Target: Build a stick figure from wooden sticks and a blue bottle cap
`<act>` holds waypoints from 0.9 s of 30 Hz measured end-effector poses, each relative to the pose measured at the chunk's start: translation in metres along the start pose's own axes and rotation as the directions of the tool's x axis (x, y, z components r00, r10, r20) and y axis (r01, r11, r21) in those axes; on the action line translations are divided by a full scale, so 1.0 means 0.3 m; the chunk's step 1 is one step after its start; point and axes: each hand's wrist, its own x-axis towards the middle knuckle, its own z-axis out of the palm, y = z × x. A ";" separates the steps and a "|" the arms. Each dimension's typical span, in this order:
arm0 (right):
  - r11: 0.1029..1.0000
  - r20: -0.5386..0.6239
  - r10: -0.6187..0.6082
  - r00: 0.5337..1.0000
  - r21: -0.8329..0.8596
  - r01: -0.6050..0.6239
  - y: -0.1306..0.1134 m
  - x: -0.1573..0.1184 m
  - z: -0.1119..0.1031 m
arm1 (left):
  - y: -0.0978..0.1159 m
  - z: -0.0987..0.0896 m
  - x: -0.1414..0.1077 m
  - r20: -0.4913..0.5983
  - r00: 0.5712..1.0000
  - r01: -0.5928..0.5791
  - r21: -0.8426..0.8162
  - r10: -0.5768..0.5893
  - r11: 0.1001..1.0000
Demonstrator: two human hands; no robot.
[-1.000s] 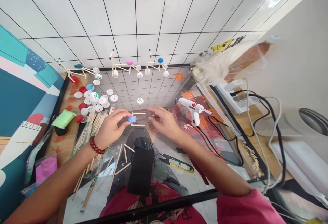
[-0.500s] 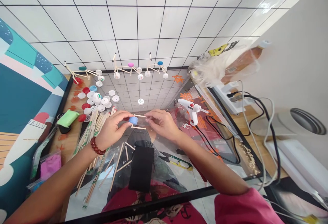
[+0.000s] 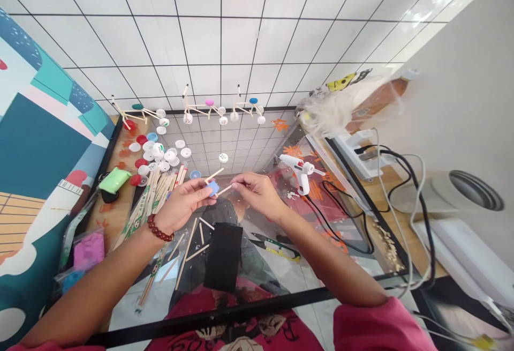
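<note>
Between the thumb and fingers of my left hand [image 3: 182, 203] is a small blue piece [image 3: 212, 188], which looks like a bottle cap. Two short wooden sticks extend from it: one stick [image 3: 214, 174] points up and right, and another stick [image 3: 224, 190] reaches toward my other hand. My right hand [image 3: 259, 193] pinches the far end of that second stick. A white cap [image 3: 223, 157] lies just beyond my hands. Cut sticks [image 3: 197, 253] and a black rectangular pad [image 3: 223, 257] lie nearer me on the glass table.
Three stick-and-cap models [image 3: 209, 111] stand along the back edge. Loose bottle caps [image 3: 160, 152] and long wooden sticks [image 3: 152, 190] lie left. To the right are a white glue gun [image 3: 299, 171], its black cable, green-and-yellow cutters [image 3: 277, 247] and a power strip [image 3: 353, 150].
The blue piece has turned in my left hand, so its sticks now spread apart at different angles. My right hand has shifted slightly to the right and pinches the lower stick's end.
</note>
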 end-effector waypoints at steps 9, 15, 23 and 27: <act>0.848 -0.022 0.349 0.937 0.434 -0.306 0.027 -0.032 0.029 | -0.017 0.008 0.003 -0.073 0.997 -0.040 -0.014 0.039 0.999; 0.972 -0.051 0.217 0.975 0.108 -0.211 0.032 -0.053 0.018 | -0.024 -0.008 0.008 -0.092 0.993 -0.043 0.338 0.079 0.940; 0.952 -0.081 0.072 0.994 -0.291 -0.093 0.080 -0.117 -0.102 | -0.003 -0.054 0.007 0.003 0.973 -0.086 0.934 0.232 0.346; 0.929 -0.074 0.080 0.994 -0.355 -0.102 0.086 -0.131 -0.138 | 0.001 -0.061 0.000 0.060 0.950 -0.105 0.986 0.306 0.131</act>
